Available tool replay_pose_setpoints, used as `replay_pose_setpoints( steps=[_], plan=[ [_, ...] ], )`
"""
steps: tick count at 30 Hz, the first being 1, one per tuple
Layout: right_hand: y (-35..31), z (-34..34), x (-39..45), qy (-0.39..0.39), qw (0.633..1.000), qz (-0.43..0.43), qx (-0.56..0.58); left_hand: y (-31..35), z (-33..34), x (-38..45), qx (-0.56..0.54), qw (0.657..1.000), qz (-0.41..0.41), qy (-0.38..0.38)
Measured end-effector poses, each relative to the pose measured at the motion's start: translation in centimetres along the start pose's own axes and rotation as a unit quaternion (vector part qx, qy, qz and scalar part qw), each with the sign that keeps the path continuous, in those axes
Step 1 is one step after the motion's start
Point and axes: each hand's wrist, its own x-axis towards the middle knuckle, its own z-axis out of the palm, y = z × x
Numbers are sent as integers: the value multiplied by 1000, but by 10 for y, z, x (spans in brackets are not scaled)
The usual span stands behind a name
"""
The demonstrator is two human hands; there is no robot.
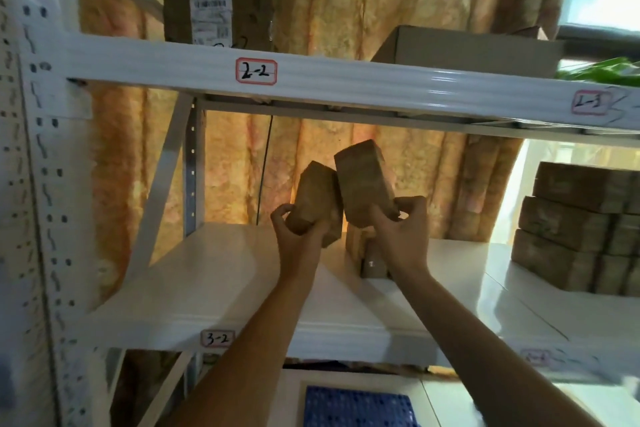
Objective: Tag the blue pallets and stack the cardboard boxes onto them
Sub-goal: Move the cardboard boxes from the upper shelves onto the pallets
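My left hand grips a small brown cardboard box above the white shelf marked 3-2. My right hand grips a second, slightly larger cardboard box, tilted and touching the first. Behind my right wrist a few more small boxes stand on the shelf, partly hidden. A blue perforated pallet lies below, at the bottom edge of the view. No tag shows on the pallet.
A stack of several cardboard boxes fills the shelf's right side. The upper shelf beam marked 2-2 crosses overhead, carrying a labelled box and a large grey box. A perforated white upright stands left.
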Motion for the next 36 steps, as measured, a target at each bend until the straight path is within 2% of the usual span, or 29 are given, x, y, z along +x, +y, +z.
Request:
replay_pose_setpoints(
  steps=[3, 5, 8, 11, 14, 17, 20, 22, 25, 29, 36],
  plan=[
    [-8, -16, -9, -40, 997, 40, 53, 8, -2, -7, -143, 989, -48, -9],
    [-11, -26, -15, -95, 988, 75, 92, 14, -4, -15, -215, 973, -73, -34],
    [-15, -49, -26, -181, 967, 100, 148, 25, -6, -43, -205, 974, -67, -69],
    [-15, -79, -44, -200, 957, 99, 187, 39, -5, -81, -171, 980, -50, -86],
    [-12, -121, -65, -190, 951, 120, 212, 47, 3, -128, -122, 986, -29, -109],
    [-11, -177, -92, -156, 959, 128, 199, 48, 23, -187, -20, 995, 23, -97],
    [-1, -247, -124, -122, 977, 113, 130, 38, 50, -261, 47, 991, 90, -81],
    [11, -298, -153, -120, 985, 95, 83, 26, 69, -318, 78, 987, 107, -91],
    [25, -369, -203, -89, 991, 96, 5, -3, 90, -407, 116, 983, 93, -112],
    [54, -447, -268, -36, 987, 131, -83, -44, 115, -514, 192, 971, 20, -144],
    [119, -524, -296, -3, 962, 272, -28, -101, 163, -611, 190, 953, -75, -223]
  ],
)
